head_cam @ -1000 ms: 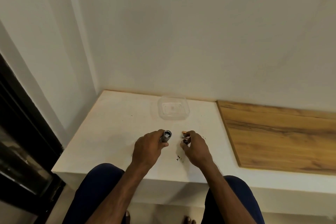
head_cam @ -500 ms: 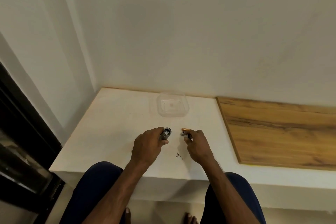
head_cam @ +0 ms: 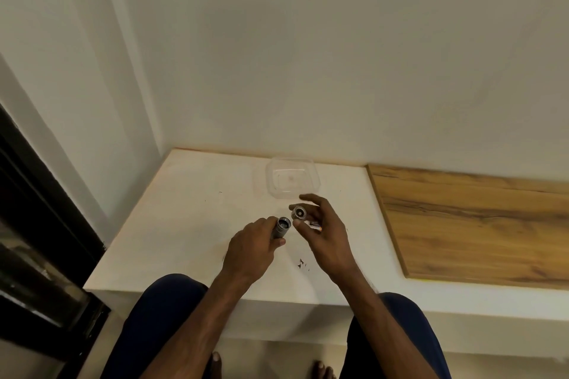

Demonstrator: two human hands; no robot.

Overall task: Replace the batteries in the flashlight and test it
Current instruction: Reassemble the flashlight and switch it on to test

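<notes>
My left hand (head_cam: 251, 251) grips a grey metal flashlight body (head_cam: 280, 228), its open end tilted up and to the right. My right hand (head_cam: 326, 234) is raised just right of it, palm toward me. Its thumb and fingers hold the round flashlight cap (head_cam: 299, 212), with the hollow side facing me. A battery (head_cam: 314, 226) with a copper-coloured end lies across the same hand's fingers below the cap. The cap and the open end of the body are a small gap apart.
A clear plastic container (head_cam: 291, 178) sits on the white counter (head_cam: 191, 209) just beyond my hands, near the wall. A wooden panel (head_cam: 474, 224) covers the counter to the right. Small dark flecks (head_cam: 303, 264) lie near the front edge. My knees are below the counter.
My right hand has lifted off the counter with the battery and cap and turned palm up, moving the cap closer to the flashlight body. The left hand has barely moved.
</notes>
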